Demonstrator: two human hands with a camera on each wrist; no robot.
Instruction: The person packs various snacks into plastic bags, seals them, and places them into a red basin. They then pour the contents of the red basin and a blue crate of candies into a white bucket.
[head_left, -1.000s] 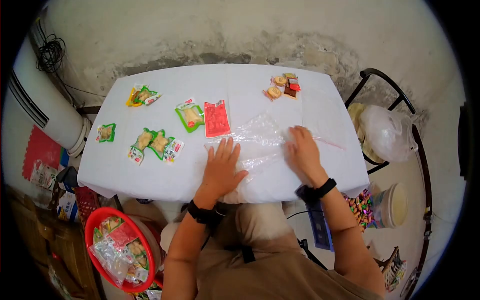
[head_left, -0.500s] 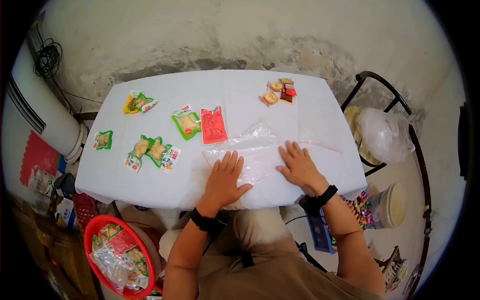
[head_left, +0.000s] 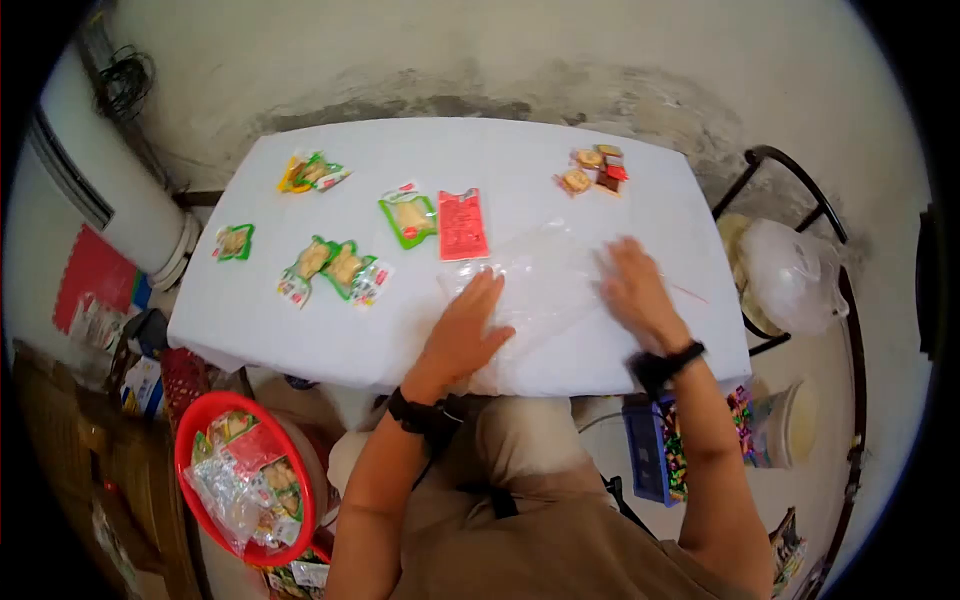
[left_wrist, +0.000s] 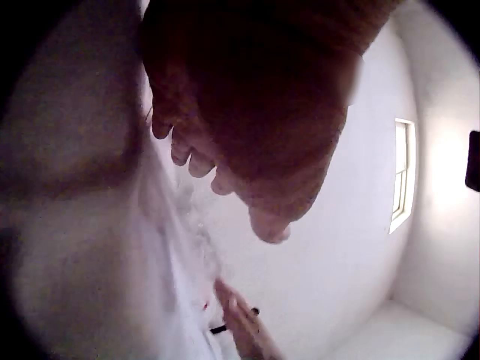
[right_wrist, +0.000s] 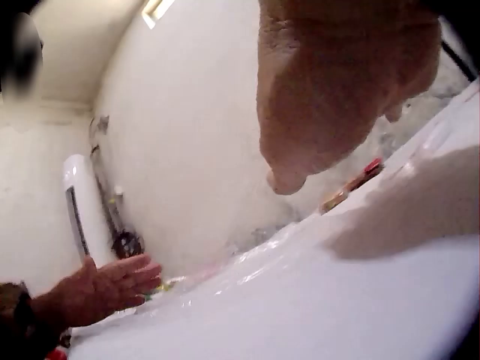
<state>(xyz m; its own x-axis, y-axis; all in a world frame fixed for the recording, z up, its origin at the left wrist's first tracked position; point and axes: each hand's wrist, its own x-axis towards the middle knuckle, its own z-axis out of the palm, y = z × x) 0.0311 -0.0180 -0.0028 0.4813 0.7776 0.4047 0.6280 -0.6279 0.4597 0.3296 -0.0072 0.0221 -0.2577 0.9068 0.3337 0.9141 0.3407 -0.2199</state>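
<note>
A clear plastic bag (head_left: 545, 285) lies flat on the white-clothed table in front of the person. My left hand (head_left: 462, 328) is over its left side, fingers straight and close together, with nothing gripped. At the bag's right side is my right hand (head_left: 640, 295), blurred, its fingers extended; in the right wrist view this hand (right_wrist: 337, 97) hovers over the cloth and casts a shadow. A red packet (head_left: 462, 225) lies just beyond the left fingertips, beside a green-edged snack packet (head_left: 408, 220). Right of the right hand shows a thin pink strip (head_left: 690, 295) on the table.
More snack packets (head_left: 340, 265) lie on the table's left half. Small wrapped biscuits (head_left: 575, 181) sit at the back right. A red bucket (head_left: 186, 470) of packets stands at lower left, a blue basket (head_left: 648, 455) at lower right, a chair (head_left: 800, 185) beyond the right edge.
Half a second ago both hands were spread flat on the bag. Now the right hand has lifted and shifted right, and the left hand's fingers are closer together. The head view has shifted too.
</note>
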